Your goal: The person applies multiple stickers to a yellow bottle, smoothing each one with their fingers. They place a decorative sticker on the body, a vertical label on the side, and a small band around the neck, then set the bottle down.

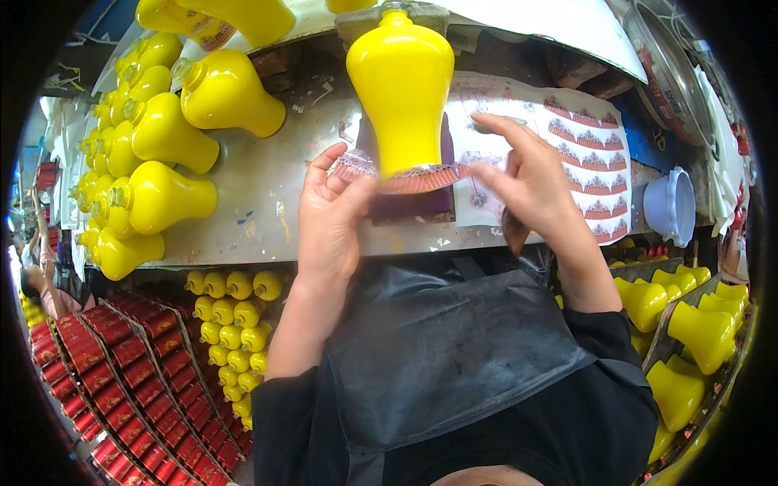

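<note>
- Grips the left end of the patterned strip (421, 178) in the fingers of the left hand (331, 215), just left of the yellow bottle (401, 81), probably to hold that loose end off its wall.
- Opens the fingers of the right hand (531, 174) just right of the bottle, thumb at the strip's other end; too small to tell whether pressing or merely brushing.
- Runs the strip across the bottle's narrow foot, seemingly to follow its curve.
- Points that foot toward the body, neck at the grey block (438, 19), likely for reach and steadiness.
- Sets a purple pad (413, 209) beneath the bottle on the surface (267, 236), perhaps as cushioning.
- Spreads the printed sheet (596, 162) right of the bottle, presumably handy; groups spare bottles (174, 134) left of it, clear of both hands.
</note>
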The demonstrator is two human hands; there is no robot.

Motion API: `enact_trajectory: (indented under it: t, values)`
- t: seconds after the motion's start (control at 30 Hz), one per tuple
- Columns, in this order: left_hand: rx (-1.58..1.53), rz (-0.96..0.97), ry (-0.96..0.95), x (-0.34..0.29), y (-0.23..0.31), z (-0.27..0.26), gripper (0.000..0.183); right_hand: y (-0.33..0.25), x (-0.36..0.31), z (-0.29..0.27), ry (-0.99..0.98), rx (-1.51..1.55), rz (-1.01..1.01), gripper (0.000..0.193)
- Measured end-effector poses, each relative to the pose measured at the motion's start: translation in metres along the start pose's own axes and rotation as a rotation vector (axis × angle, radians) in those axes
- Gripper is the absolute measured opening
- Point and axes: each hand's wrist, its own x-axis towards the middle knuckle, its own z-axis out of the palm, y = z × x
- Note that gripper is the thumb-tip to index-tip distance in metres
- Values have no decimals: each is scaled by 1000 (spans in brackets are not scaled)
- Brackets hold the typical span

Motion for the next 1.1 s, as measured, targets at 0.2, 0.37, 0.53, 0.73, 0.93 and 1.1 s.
enact_trajectory:
  t: [0.2,0.37,0.53,0.73,0.93,1.1]
  values:
    - [66,30,11,0,0,5,66,-22,24,28,26,24,49,84]
    - [123,2,28,3,-1,0,65,-14,32,29,-7,363,294,72]
    - [155,-14,22,4,1,-1,62,-15,23,31,18,251,169,72]
    - [114,44,47,6,0,-3,59,-12,15,23,-179,390,330,37]
    - [179,-4,0,7,7,0,59,-4,13,18,-299,628,421,23]
    - [240,-42,4,3,11,-2,58,0,16,17,-329,645,383,19]
